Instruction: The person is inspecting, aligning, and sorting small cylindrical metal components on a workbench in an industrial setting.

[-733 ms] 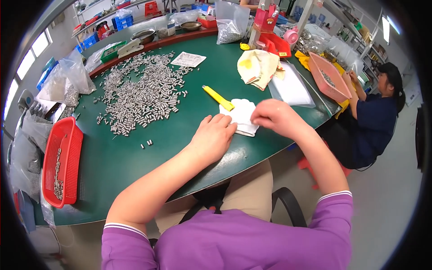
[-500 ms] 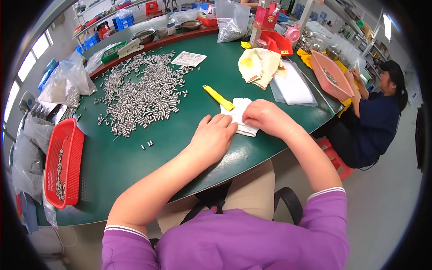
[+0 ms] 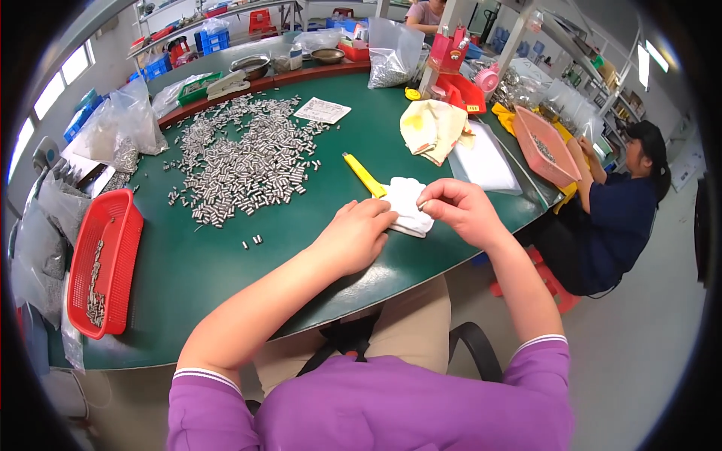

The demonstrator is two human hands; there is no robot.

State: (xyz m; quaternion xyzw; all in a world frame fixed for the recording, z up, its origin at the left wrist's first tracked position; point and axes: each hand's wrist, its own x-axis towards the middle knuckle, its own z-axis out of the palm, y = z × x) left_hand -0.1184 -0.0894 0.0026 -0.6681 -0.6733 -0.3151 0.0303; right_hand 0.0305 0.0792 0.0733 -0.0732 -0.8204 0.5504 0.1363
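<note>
Apparently your right hand [image 3: 468, 214] pinches a tiny piece, hard to identify, beside the white cloth [image 3: 406, 201]; left of that grip, your left hand [image 3: 359, 231] lies flat, fingers extended

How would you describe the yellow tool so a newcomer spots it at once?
On the green table, look right of the metal pile to the white cloth by the person's left hand. The yellow tool slants away from the cloth's far-left edge. Unlike the soft cloth, it is narrow, straight and bright yellow.
</note>
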